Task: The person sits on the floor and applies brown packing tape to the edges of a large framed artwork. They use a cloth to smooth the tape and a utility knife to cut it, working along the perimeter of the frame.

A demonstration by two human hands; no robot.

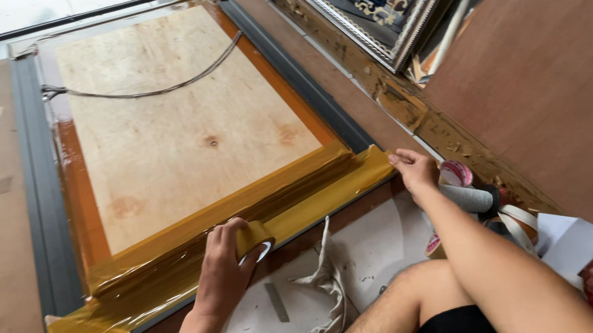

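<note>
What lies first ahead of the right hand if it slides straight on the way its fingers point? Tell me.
The right hand points up-left along the frame's edge. Its fingertips already rest on the end of the glossy brown tape strip; beyond that, probably the dark grey frame rail, though depth is uncertain.

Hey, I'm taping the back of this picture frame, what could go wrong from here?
The brown tape strip along the near edge already looks wrinkled; more creases may set in. The left hand holds the tape roll while the right hand pins only the strip's end, so it could drift off line.
</note>
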